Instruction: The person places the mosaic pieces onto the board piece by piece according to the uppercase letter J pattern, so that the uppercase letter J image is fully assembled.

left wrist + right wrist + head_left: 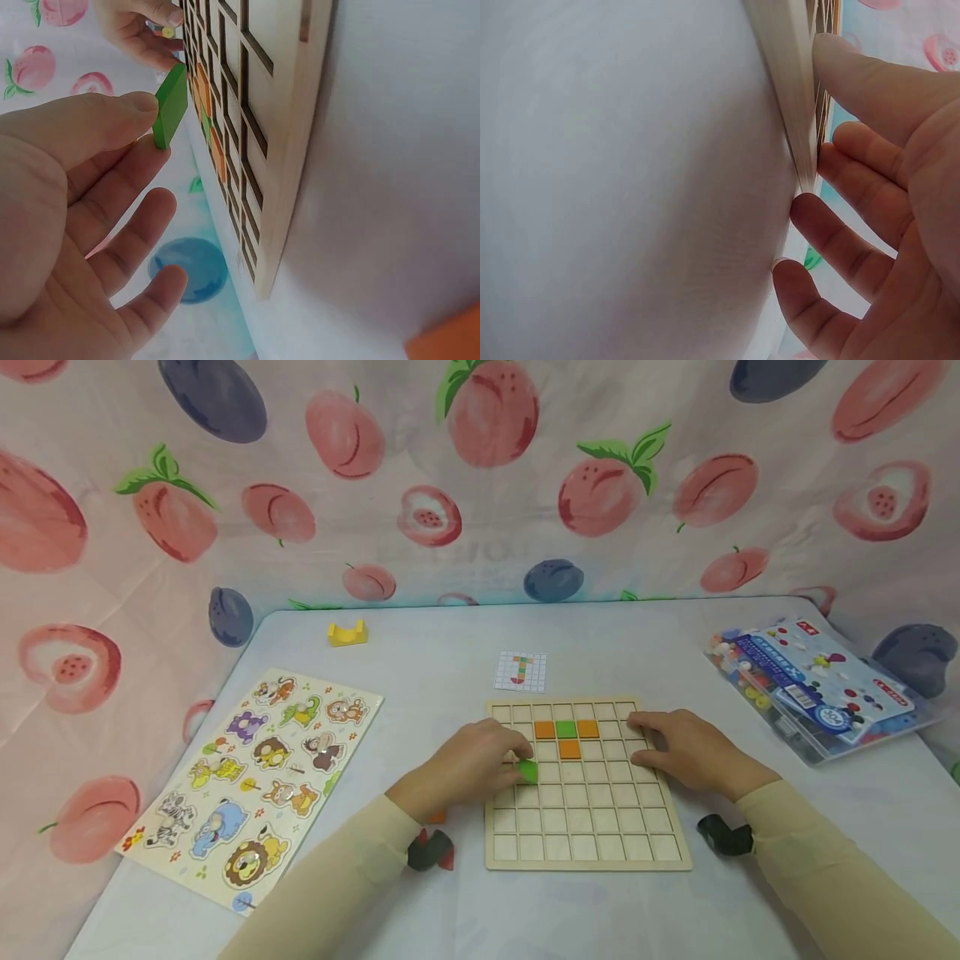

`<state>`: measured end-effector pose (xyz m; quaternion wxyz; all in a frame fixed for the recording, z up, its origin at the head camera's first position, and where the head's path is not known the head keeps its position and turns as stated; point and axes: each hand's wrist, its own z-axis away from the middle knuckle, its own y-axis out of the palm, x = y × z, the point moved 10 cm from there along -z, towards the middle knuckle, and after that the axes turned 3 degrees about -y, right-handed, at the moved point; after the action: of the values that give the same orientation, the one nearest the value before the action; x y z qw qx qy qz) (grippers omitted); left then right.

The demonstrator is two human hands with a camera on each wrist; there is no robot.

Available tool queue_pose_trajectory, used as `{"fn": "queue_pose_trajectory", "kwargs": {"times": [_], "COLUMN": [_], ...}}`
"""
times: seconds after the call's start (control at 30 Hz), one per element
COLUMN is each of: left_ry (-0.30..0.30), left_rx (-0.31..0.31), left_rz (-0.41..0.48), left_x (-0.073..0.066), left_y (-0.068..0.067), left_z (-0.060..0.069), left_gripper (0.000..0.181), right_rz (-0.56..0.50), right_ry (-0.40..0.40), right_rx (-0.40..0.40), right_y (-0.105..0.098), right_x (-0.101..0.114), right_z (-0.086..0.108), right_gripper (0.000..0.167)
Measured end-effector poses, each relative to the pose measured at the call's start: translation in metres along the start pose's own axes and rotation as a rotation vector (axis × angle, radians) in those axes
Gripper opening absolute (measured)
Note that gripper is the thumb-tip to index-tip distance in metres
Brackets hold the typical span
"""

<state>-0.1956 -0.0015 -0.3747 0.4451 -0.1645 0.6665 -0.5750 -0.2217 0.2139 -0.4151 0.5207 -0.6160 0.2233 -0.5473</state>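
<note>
My left hand [472, 764] pinches a green square tile [172, 109] between thumb and fingertips, over the left part of a wooden grid board [588, 847]. In the left wrist view the tile is tilted and its other fingers are spread apart. In the board's upper rows sit three orange tiles [570, 749] and one green tile [566, 729], in a T-like pattern. My right hand [690, 747] rests at the board's right edge, thumb and fingertips touching the rim [799, 112], fingers loosely bent. Beyond the board lies a small card [521, 672] with a coloured hook shape on a grid.
An animal puzzle board [258, 777] lies at the left and a yellow notched block [347, 633] at the back left. A clear plastic case [825, 681] of coloured pieces stands at the right. Beside my left wrist an orange piece [437, 817] is partly hidden.
</note>
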Motion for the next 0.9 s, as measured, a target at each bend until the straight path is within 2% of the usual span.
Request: {"fn": "queue_pose_trajectory", "kwargs": {"times": [0.17, 0.43, 0.9], "left_ry": [-0.014, 0.0, 0.024], "left_rx": [0.024, 0.051, 0.054], "left_rz": [0.0, -0.024, -0.029], "left_x": [-0.004, -0.014, -0.021], "left_y": [0.003, 0.007, 0.016], "left_z": [-0.006, -0.013, -0.023], "left_gripper": [0.024, 0.023, 0.023], "right_rz": [-0.004, -0.011, -0.013], "right_ry": [-0.003, 0.002, 0.001], "right_rx": [0.001, 0.003, 0.0], "right_y": [0.0, 0.0, 0.0], "right_x": [0.001, 0.0, 0.0], "right_z": [0.0, 0.0, 0.0], "right_gripper": [0.062, 0.062, 0.062]}}
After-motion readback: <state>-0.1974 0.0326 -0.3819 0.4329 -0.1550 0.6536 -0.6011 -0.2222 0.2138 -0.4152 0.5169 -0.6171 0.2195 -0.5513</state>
